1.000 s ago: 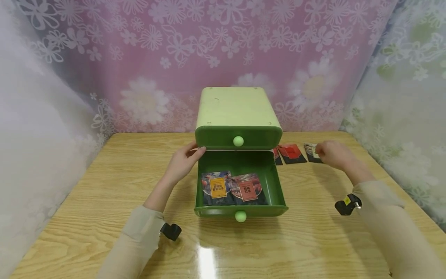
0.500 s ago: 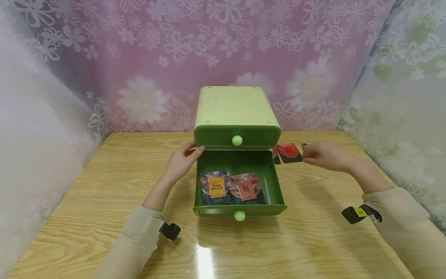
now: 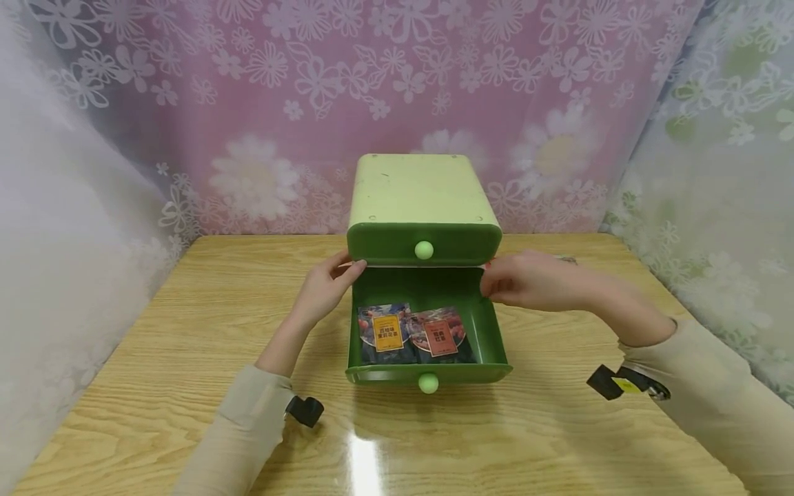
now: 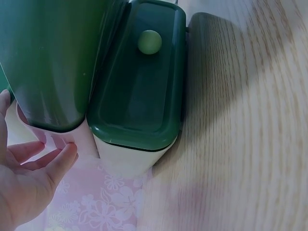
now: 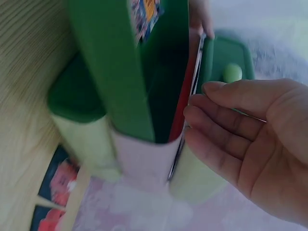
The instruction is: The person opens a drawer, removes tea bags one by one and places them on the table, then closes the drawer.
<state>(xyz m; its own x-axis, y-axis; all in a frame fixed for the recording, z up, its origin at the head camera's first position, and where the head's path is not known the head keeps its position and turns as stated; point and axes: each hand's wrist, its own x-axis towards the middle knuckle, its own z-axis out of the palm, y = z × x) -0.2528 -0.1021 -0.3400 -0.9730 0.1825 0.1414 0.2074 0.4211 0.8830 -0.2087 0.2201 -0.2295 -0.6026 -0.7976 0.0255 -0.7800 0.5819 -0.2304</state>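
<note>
A tiered drawer cabinet has cream and pink casings and green fronts. Its middle drawer is pulled out. Inside lie two flat tea packets, one with a yellow label and one with a red label. My left hand holds the cabinet's left corner, thumb at the front, fingertips on the pink side. Beside the drawer's right edge is my right hand, its fingers loosely bent. No object shows between them in the right wrist view.
Shut drawers with round knobs stand above and below the open one; the lower knob shows in the left wrist view. To the cabinet's right, a dark packet lies on the wooden table, mostly hidden. Two red-and-black packets show in the right wrist view.
My right hand has moved left from the packets at the far right to the open drawer's right edge, now covering the red packets. The left hand has stayed at the cabinet's corner.
</note>
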